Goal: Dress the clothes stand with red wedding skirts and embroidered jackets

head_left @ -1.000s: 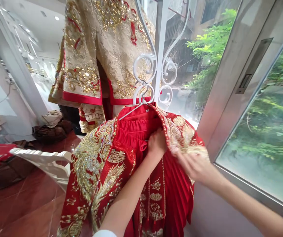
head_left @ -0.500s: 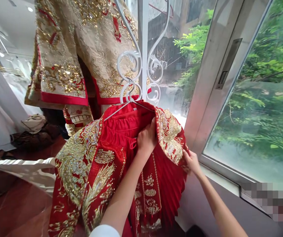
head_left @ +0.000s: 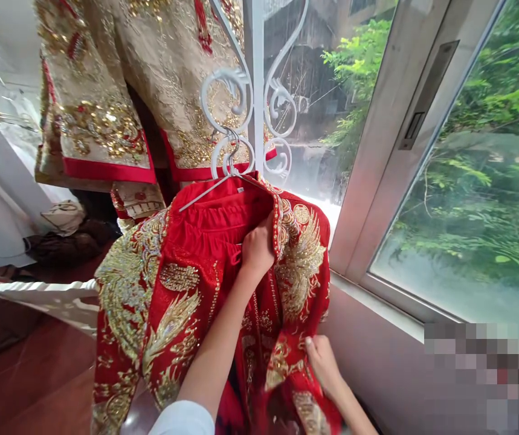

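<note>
A red jacket (head_left: pixel 127 302) with gold and silver embroidery hangs over a red gathered skirt (head_left: pixel 223 220) on a thin metal hanger (head_left: pixel 205 194). Inside the jacket's opening, my left hand (head_left: pixel 258 249) is closed at the front edge just below the collar; its fingertips are hidden behind the cloth. Lower down on the right, my right hand (head_left: pixel 326 364) pinches the jacket's front panel near the sleeve, with the thumb on top. Cloth below that hand is smeared by motion.
A white scrollwork metal stand (head_left: pixel 258 90) holds the hanger. Behind it hangs a cream and gold garment (head_left: pixel 100 121) with red trim. A sliding window (head_left: pixel 458 229) is on the right above a sill. A white rail (head_left: pixel 37 290) and dark bags (head_left: pixel 69 241) are at left.
My right hand has moved down and left, and the right front panel now hangs unfolded with its embroidery showing. My left hand stays at the jacket's edge. The view has shifted slightly.
</note>
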Demonstrator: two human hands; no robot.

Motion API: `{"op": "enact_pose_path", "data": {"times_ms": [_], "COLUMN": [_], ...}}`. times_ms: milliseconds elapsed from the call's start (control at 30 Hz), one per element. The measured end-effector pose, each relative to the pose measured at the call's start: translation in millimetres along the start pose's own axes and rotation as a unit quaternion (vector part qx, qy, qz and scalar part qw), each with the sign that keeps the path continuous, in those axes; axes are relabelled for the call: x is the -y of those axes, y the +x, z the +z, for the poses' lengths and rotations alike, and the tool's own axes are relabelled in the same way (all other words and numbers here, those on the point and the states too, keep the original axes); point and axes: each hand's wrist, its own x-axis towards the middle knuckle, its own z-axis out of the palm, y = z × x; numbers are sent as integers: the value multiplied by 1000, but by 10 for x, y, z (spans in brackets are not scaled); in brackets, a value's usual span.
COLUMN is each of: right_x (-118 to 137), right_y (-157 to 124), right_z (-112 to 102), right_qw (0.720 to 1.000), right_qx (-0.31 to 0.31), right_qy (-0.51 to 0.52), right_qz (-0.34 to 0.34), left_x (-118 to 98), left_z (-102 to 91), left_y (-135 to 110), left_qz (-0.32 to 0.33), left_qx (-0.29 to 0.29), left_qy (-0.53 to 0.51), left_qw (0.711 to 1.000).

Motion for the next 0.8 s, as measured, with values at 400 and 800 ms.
{"op": "enact_pose_path", "data": {"times_ms": [400, 800], "right_x": [1006, 847], "right_y": [817, 855], "right_z": [-703, -167], "right_qw": [983, 938], "right_qx": [-45, 145], "right_qy": [-47, -289], "right_qz": [-172, -122], "left_x": [123, 165], "left_z": [98, -146], "left_y": [111, -494], "left_qz": [-10, 64], "left_qx": [-12, -160], "left_qy": [-81, -18], "left_qw": [997, 985]}}
